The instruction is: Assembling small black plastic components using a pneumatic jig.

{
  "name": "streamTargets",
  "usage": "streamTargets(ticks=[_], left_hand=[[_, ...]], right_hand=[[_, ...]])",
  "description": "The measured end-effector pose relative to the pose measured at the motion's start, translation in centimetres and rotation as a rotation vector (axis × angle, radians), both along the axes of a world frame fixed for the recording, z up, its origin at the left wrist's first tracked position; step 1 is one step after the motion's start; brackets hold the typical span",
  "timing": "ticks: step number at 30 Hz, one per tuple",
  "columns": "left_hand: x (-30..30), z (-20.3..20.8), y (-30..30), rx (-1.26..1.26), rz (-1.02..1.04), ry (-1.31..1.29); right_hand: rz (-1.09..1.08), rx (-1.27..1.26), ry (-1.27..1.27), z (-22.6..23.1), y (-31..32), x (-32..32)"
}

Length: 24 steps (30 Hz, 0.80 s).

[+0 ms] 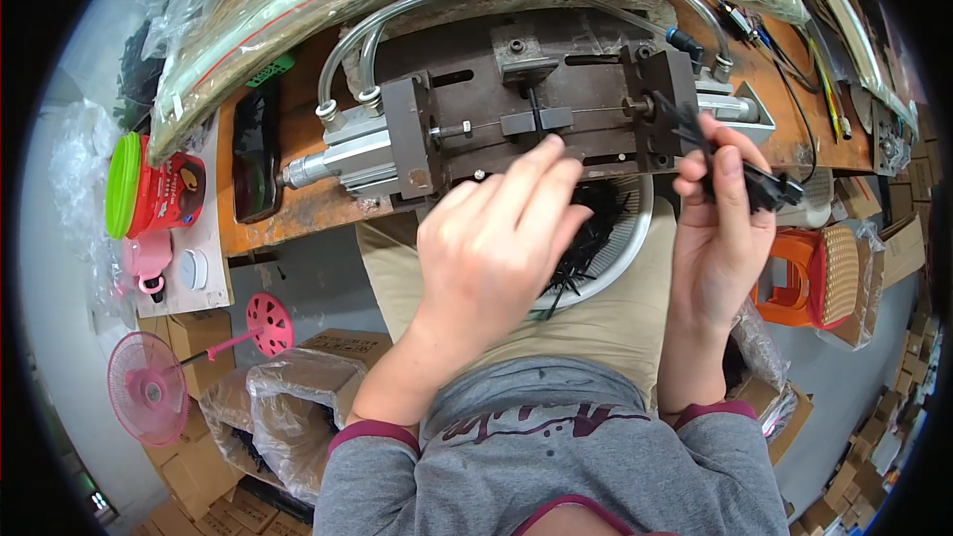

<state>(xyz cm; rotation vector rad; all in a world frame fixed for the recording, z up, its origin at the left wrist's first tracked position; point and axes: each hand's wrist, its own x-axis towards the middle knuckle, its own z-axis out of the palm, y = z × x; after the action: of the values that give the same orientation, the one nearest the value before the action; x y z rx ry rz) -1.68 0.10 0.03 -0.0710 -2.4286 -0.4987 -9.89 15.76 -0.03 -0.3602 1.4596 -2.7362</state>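
Note:
My left hand (496, 223) reaches over the front of a dark metal clamping fixture (467, 104), fingers stretched out and thumb apart. Its fingertips are at the near end of a thin black plastic piece (536, 104), which lies across a small grey block (561, 118) in the fixture's middle. Whether they touch it, I cannot tell. Raised at the fixture's right end, my right hand (723, 208) is closed around a bunch of slim black plastic pieces (762, 187). Below the left hand, a white basket (635, 248) on my lap holds many similar black pieces (596, 228), partly hidden by that hand.
Pneumatic cylinders (367, 154) with clear hoses (342, 50) flank the fixture on the wooden bench (288, 223). At left are a phone-like black tray (256, 164), a red tub with green lid (149, 189) and a pink fan (149, 389). An orange stool (789, 278) stands right.

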Motion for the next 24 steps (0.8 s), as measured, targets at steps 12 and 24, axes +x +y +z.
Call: streamTargets(ticks=[12,24], left_hand=[[0.4,-0.3,2.6,0.088,-0.132,0.237],[0.6,-1.3,-0.4,0.01,-0.031,-0.025]], right_hand=[[0.223,0.066,-0.083,-0.4,-2.8,3.9],[-0.101,0.32,0.454,-0.8,-0.2,1.7]])
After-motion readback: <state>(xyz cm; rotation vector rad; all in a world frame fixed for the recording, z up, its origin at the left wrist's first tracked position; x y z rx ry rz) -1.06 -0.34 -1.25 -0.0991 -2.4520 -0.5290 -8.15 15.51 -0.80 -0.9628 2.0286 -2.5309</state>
